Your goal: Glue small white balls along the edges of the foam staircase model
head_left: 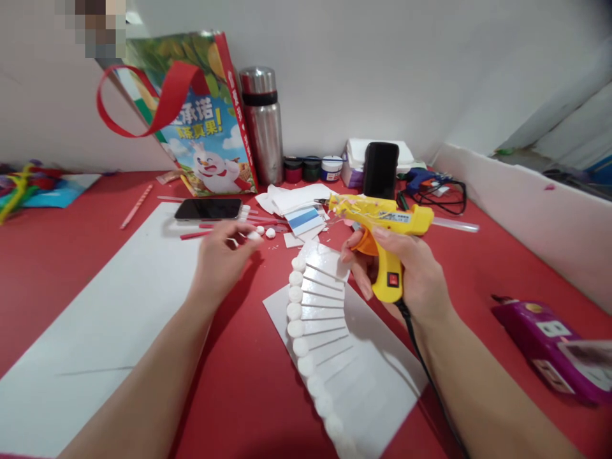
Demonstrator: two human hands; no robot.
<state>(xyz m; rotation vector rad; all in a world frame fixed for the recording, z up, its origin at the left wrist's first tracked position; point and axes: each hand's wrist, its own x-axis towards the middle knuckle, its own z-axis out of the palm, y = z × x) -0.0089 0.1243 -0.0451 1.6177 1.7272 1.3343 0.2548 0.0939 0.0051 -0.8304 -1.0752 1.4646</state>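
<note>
- So the white slatted fan sits mid-bench, curving toward the near edge, partly on a pale sheet whose left corner pokes out.
- White discs line its left rim: I count ten clear ones, maybe an eleventh blurred near the bottom of the view. Looks mostly done to me; the far tip has a bare bit past the last disc. Can't judge the cut-off near end.
- Slats: at least eight, but they wash out lower down, so no firm count.
- Right hand is wrapped round one yellow glue gun, fingers by the orange trigger, nozzle pointing left. Can't tell if it's squeezed.
- Left hand is pinching one white ball, with two loose balls just beyond.
- Toward the bench's far edge: three paint jars, one steel flask, one bag.
- Left side: one big white board, one flat phone at its far end.
- Right edge: one purple box.
</note>
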